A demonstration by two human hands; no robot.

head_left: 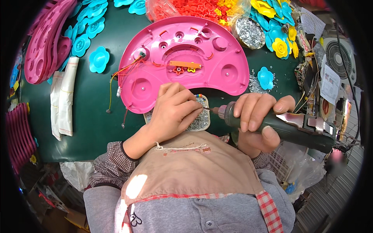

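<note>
My right hand (256, 116) is wrapped round a dark green electric screwdriver (289, 130), its bit pointing left. The bit's tip meets the fingertips of my left hand (175, 106), which are pinched together; whatever they hold is hidden. Beneath them sits a pale tray (200, 121) full of small silver screws, partly covered by my left hand. Just beyond lies a pink curved plastic shell (155, 42), hollow side up. An orange strip (185, 64) lies across its middle, over a red star piece (178, 70) and a yellow star piece (191, 70). Thin wires (128, 72) trail over its left side.
Blue flower-shaped pieces (99, 59) lie at the back left, near stacked pink shells (48, 42). Rolled white bags (67, 97) rest at left. Red and yellow stars (198, 8) and a bag of silver screws (250, 33) stand at the back. A fan (337, 58) is far right.
</note>
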